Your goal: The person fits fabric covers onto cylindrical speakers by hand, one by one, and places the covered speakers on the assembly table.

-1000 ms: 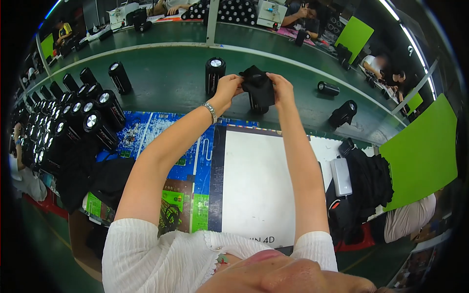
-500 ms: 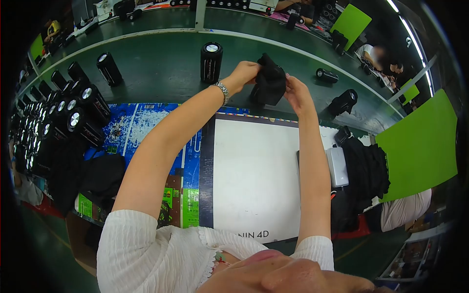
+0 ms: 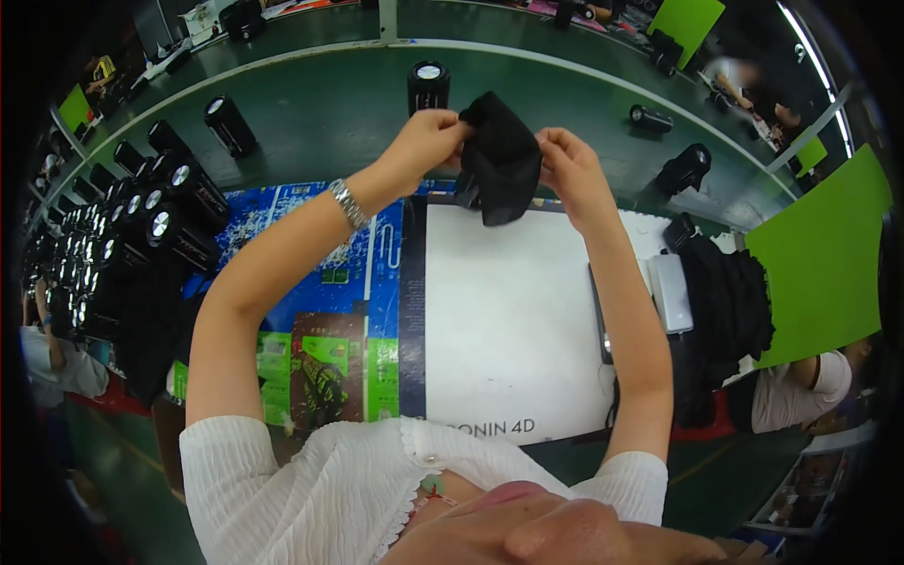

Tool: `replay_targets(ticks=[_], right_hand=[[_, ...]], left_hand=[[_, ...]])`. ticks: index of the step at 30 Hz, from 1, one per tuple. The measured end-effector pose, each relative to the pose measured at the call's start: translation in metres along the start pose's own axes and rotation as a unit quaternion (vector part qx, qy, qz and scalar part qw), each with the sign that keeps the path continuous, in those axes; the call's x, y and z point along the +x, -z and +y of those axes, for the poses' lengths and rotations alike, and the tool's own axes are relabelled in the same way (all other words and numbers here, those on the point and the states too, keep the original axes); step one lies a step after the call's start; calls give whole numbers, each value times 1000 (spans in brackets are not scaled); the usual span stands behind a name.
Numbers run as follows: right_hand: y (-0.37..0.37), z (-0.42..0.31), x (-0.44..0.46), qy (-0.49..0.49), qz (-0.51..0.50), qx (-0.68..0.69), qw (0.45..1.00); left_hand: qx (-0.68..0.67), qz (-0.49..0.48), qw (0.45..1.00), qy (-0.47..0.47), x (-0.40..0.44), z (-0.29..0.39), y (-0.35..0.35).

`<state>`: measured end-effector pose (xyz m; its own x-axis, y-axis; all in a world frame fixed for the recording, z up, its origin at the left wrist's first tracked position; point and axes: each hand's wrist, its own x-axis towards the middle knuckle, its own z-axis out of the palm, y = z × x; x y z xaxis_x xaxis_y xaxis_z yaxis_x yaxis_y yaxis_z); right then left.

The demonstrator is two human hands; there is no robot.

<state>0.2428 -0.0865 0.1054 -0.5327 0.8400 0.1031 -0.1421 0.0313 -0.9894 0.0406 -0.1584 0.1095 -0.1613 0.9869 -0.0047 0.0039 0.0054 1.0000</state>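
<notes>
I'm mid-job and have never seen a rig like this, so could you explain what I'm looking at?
There is no machine here: these are a person's bare hands, seen by one camera worn on the head, looking forward and down. The curved edges come from its wide view.

The left hand, with a silver band at its wrist, and the right hand hold black fabric between them.

Nearer the body lies a white sheet, with a blue printed surface to its left. Black cylinders crowd the far left; others stand on the green bench. At right, a pale box lies by dark cloth.
</notes>
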Motion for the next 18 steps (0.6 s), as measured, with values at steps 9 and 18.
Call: replay_targets(ticks=[9, 18], right_hand=[[-32, 19, -5, -2, 152, -179, 972], [-10, 37, 6, -44, 96, -235, 966]], left_hand=[[-153, -36, 972, 173, 13, -35, 8], [6, -70, 997, 30, 5, -30, 13]])
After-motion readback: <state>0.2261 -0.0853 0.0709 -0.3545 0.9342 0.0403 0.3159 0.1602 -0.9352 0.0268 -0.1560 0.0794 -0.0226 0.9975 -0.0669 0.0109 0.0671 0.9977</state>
